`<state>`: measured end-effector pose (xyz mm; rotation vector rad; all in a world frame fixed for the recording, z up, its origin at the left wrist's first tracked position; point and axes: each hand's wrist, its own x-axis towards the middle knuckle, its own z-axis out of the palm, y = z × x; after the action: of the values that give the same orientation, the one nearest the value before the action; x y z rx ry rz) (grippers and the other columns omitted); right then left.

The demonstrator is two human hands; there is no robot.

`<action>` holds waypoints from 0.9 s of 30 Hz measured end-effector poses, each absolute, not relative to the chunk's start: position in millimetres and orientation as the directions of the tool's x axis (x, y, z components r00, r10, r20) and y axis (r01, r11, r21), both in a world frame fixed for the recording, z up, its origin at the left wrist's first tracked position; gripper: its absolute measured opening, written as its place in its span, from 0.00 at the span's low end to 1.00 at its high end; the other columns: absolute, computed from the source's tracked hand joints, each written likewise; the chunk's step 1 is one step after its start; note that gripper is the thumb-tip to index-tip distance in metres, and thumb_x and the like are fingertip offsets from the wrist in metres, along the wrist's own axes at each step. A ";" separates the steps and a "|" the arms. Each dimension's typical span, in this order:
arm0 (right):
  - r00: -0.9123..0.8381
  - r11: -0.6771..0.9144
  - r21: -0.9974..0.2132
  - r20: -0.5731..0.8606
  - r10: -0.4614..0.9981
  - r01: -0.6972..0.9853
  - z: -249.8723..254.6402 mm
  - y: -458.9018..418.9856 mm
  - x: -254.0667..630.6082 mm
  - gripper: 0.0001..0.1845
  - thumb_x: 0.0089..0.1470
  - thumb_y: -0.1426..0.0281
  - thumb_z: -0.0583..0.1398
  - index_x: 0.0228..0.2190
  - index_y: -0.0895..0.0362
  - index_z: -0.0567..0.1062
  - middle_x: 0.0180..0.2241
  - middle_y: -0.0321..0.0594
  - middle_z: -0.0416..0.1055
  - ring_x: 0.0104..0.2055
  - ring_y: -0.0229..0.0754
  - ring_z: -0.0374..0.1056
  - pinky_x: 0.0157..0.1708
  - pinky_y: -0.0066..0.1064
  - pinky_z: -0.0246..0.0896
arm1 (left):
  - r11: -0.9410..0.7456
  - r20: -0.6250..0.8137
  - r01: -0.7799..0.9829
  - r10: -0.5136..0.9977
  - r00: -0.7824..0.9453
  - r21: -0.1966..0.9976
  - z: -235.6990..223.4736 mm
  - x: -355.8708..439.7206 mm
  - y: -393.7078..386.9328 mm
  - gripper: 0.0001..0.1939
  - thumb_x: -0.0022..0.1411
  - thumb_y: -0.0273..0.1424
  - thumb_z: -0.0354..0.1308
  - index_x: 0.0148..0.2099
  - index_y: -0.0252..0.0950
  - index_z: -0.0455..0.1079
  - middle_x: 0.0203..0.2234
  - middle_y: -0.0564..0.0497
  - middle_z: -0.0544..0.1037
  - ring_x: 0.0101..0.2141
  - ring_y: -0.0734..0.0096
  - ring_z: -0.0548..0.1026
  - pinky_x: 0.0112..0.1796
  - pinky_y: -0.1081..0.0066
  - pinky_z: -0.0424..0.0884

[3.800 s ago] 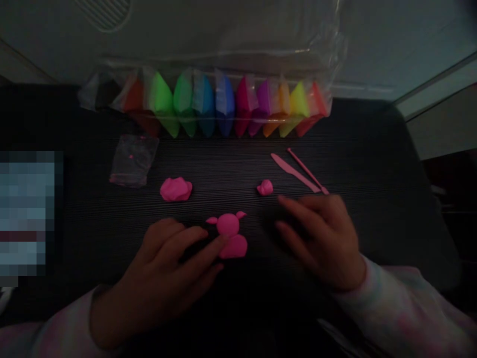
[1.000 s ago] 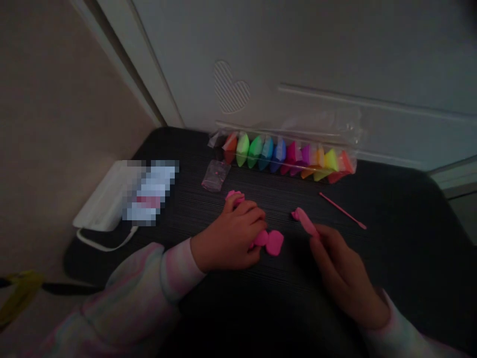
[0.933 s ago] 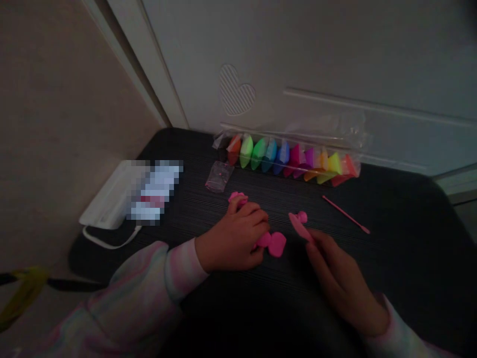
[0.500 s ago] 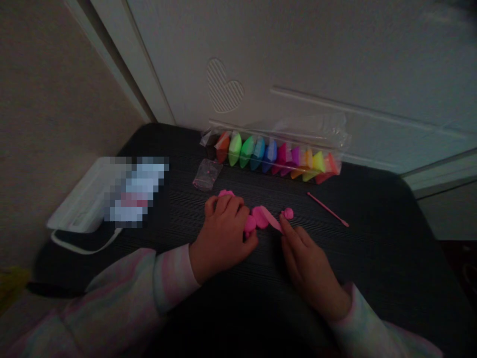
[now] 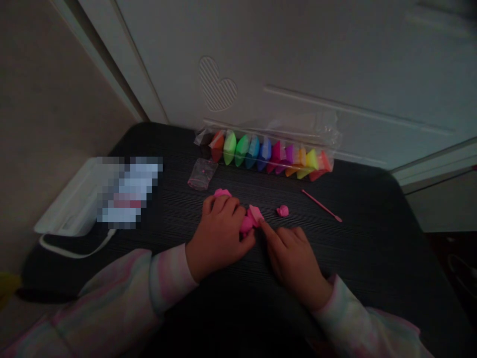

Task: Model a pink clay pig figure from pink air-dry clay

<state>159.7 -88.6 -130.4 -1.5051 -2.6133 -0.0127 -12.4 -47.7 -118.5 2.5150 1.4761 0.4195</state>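
Note:
My left hand curls over a small pink clay figure, thumb on its near side and fingers on the far side. Part of the figure is hidden beneath those fingers. A pink plastic clay knife is in my right hand, pinched with the index finger stretched along it. Its blade lies over the figure's rounded body and seems to touch it. Just beyond my left knuckles a larger pink clay lump shows in part. A small pink clay lump sits beyond my right fingers.
A thin pink modelling stick lies at the right. Along the wall stands a clear pack of coloured clay bags. An opened clear bag lies left of it. A white device with a cable rests at the table's left edge, beside a blurred-out screen.
My right hand has taken up the knife and brought it left from the small lump onto the figure. My left hand has closed over the figure, which is turned. The view has shifted.

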 end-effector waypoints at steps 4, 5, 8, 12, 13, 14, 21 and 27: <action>-0.509 0.513 -0.062 0.072 0.858 0.856 -129.6 -88.7 159.7 0.21 0.54 0.77 0.49 0.50 0.62 0.64 0.26 0.40 0.66 0.28 0.41 0.59 0.30 0.35 0.48 | -0.489 0.155 0.814 0.872 0.465 0.313 -118.0 -12.2 -47.2 0.16 0.55 0.38 0.48 0.38 0.32 0.69 0.39 0.41 0.71 0.43 0.53 0.64 0.44 0.52 0.56; -0.515 0.519 -0.062 0.067 0.855 0.853 -129.4 -88.5 159.7 0.20 0.54 0.77 0.49 0.50 0.62 0.64 0.26 0.40 0.66 0.28 0.41 0.60 0.30 0.35 0.48 | -0.490 0.155 0.813 0.872 0.465 0.314 -117.9 -12.1 -47.2 0.15 0.55 0.37 0.48 0.38 0.32 0.69 0.39 0.41 0.71 0.43 0.53 0.64 0.44 0.53 0.56; -0.524 0.527 -0.053 0.061 0.850 0.848 -128.8 -88.1 159.8 0.20 0.54 0.76 0.49 0.49 0.63 0.64 0.26 0.40 0.67 0.28 0.42 0.59 0.30 0.35 0.46 | -0.492 0.147 0.815 0.870 0.470 0.307 -117.9 -12.4 -47.4 0.15 0.55 0.37 0.48 0.38 0.32 0.68 0.39 0.41 0.71 0.43 0.54 0.64 0.45 0.53 0.56; -0.526 0.529 -0.045 0.062 0.848 0.847 -129.9 -87.5 160.0 0.20 0.54 0.76 0.50 0.49 0.62 0.64 0.26 0.39 0.67 0.29 0.41 0.59 0.31 0.35 0.46 | -0.502 0.154 0.814 0.865 0.478 0.291 -119.5 -13.1 -47.9 0.14 0.55 0.37 0.48 0.37 0.32 0.68 0.39 0.42 0.71 0.43 0.54 0.64 0.45 0.54 0.55; -0.524 0.527 -0.047 0.071 0.849 0.848 -130.5 -87.3 160.2 0.20 0.54 0.76 0.50 0.49 0.62 0.65 0.26 0.39 0.67 0.29 0.41 0.59 0.31 0.35 0.46 | -0.505 0.160 0.813 0.863 0.479 0.289 -120.1 -13.2 -47.9 0.14 0.55 0.36 0.48 0.37 0.32 0.68 0.39 0.42 0.71 0.43 0.54 0.64 0.45 0.54 0.55; -0.517 0.522 -0.055 0.085 0.851 0.851 -131.2 -87.2 160.3 0.19 0.54 0.76 0.50 0.49 0.62 0.65 0.26 0.39 0.67 0.29 0.41 0.59 0.31 0.35 0.46 | -0.508 0.168 0.812 0.862 0.479 0.287 -120.7 -13.2 -47.8 0.14 0.55 0.36 0.49 0.37 0.32 0.68 0.38 0.42 0.71 0.43 0.54 0.64 0.45 0.54 0.55; -0.515 0.528 -0.061 0.155 0.843 0.847 -132.8 -87.9 162.2 0.20 0.55 0.76 0.48 0.50 0.62 0.63 0.25 0.38 0.64 0.28 0.41 0.56 0.30 0.34 0.45 | -0.509 0.171 0.817 0.861 0.479 0.272 -121.6 -13.0 -47.0 0.13 0.54 0.36 0.49 0.37 0.33 0.68 0.38 0.43 0.71 0.43 0.55 0.64 0.45 0.55 0.55; -0.526 0.540 -0.097 0.137 0.839 0.836 -133.1 -87.5 162.4 0.20 0.55 0.76 0.48 0.50 0.62 0.62 0.26 0.38 0.64 0.28 0.40 0.56 0.31 0.34 0.45 | -0.505 0.166 0.820 0.863 0.477 0.271 -121.8 -12.3 -46.3 0.14 0.55 0.37 0.49 0.37 0.33 0.68 0.38 0.43 0.71 0.43 0.55 0.64 0.46 0.55 0.55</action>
<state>162.4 -87.5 -133.1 -1.4306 -2.6069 0.0279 -12.3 -46.3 -121.8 2.5639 1.4731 0.4239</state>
